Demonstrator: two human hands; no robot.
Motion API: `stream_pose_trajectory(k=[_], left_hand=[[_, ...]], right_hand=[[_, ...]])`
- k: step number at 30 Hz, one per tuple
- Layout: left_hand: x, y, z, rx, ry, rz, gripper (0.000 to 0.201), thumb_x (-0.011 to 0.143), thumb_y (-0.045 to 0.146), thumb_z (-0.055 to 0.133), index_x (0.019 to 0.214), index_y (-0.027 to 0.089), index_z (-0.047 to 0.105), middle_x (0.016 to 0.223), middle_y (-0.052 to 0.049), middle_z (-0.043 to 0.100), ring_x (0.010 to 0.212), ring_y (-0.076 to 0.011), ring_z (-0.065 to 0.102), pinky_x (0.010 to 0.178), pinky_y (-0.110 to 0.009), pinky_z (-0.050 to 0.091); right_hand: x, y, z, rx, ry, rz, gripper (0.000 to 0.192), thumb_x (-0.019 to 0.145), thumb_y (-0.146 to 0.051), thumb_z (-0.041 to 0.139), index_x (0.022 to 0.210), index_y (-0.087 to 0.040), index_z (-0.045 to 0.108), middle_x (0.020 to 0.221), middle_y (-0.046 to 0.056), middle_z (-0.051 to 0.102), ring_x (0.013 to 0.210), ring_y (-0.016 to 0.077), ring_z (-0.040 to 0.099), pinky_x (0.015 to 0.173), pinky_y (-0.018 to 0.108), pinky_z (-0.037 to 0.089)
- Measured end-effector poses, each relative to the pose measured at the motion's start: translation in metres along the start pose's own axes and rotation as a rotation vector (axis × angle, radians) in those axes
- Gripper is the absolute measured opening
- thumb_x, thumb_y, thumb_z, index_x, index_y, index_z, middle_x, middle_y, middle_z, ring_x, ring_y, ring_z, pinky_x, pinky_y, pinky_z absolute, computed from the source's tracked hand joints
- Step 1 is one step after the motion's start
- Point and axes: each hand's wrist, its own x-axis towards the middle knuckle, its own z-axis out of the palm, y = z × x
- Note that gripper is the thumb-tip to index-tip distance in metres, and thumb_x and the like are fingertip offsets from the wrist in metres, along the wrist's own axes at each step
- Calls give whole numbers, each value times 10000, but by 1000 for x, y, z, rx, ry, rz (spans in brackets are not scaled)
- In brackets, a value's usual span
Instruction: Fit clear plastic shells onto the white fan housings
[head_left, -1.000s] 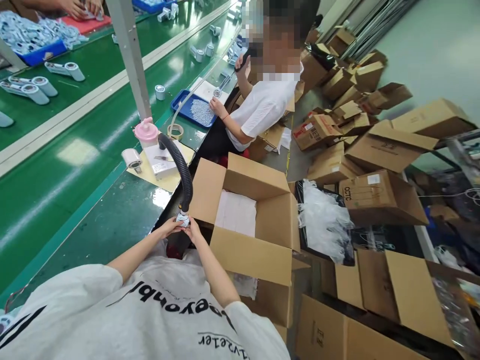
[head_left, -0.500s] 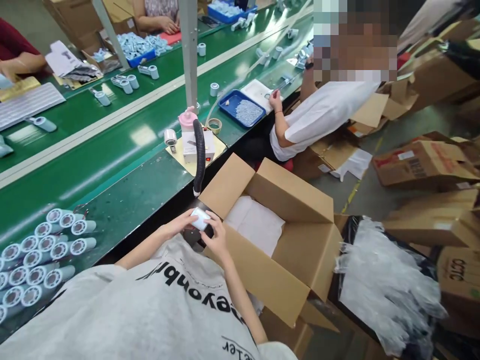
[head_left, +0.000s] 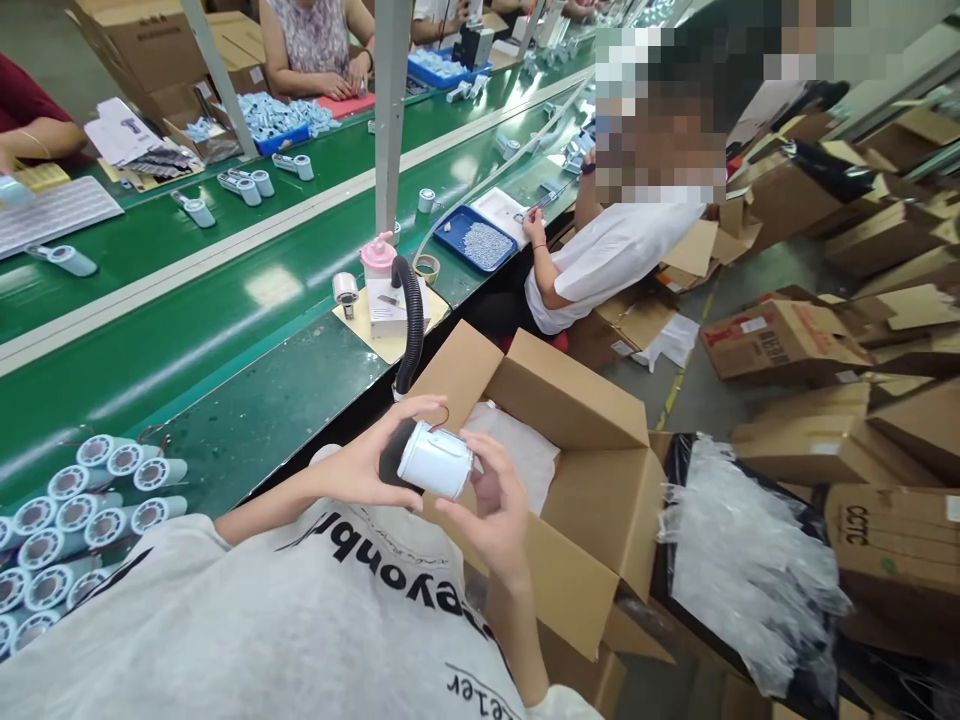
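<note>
Right hand (head_left: 501, 508) grips a pale blue cylinder (head_left: 437, 462) by its right end, thumb below, fingers behind; left hand (head_left: 364, 465) stands open in a wide C about the other end, contact there not clear; cylinder is held tilted in front of the shirt, off the surface (head_left: 292, 415), near the flap of an open carton (head_left: 589, 390); a red wire (head_left: 444, 416) loops out at its upper left edge.

Progress: this one looks mid-handling, not yet put down; many like cylinders (head_left: 171, 470) lie in rows on the surface to the left, red wires showing at some; can't tell whether those are finished or waiting; a white sheet (head_left: 529, 455) lies in the carton, anything under it hidden; black hose (head_left: 413, 320) curves down near the left hand, its end apart from the cylinder; clear plastic (head_left: 750, 570) is heaped right of the carton.
</note>
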Motion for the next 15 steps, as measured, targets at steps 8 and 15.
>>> stream_pose_trajectory(k=[8,15], left_hand=[[-8,18,-17,-170,-35,-235,868,746,451,887,1466,307,424,1419,-121,551,1250,-288,614,1051,-428,514],[-3,-8,-93,273,361,-420,742,654,517,864,1249,183,573,1185,-97,665,986,-231,654,909,-384,561]], right_hand=[[13,-2,25,25,15,-219,601,828,-111,799,1346,-366,632,1279,72,615,1207,234,646,939,389,634],[-9,42,34,114,160,428,706,806,-445,837,1444,-316,565,1564,84,497,1412,276,521,1151,448,490]])
